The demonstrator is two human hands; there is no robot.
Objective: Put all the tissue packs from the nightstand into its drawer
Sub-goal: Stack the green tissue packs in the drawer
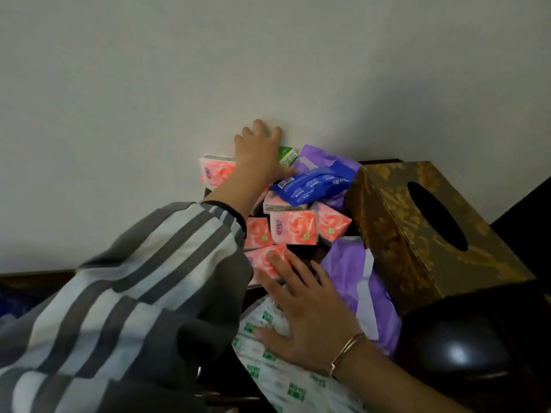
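The right hand [310,311] lies flat, fingers spread, on a white pack [286,380] printed "ROYO" in green, its fingertips on a pink pack [265,263]. Right of it are a purple pack [357,278], a dark round thing [453,347] and a gold box [417,234]. Beyond, pink packs [293,231] and a blue pack [313,186] are heaped on the nightstand [384,160]. The left hand [259,153], fingers straight, reaches over them beside a green pack [287,155].

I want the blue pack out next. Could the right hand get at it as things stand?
Probably yes. The blue pack lies uppermost and mostly uncovered. The right hand lies flat and grips nothing, and only low pink packs lie between.
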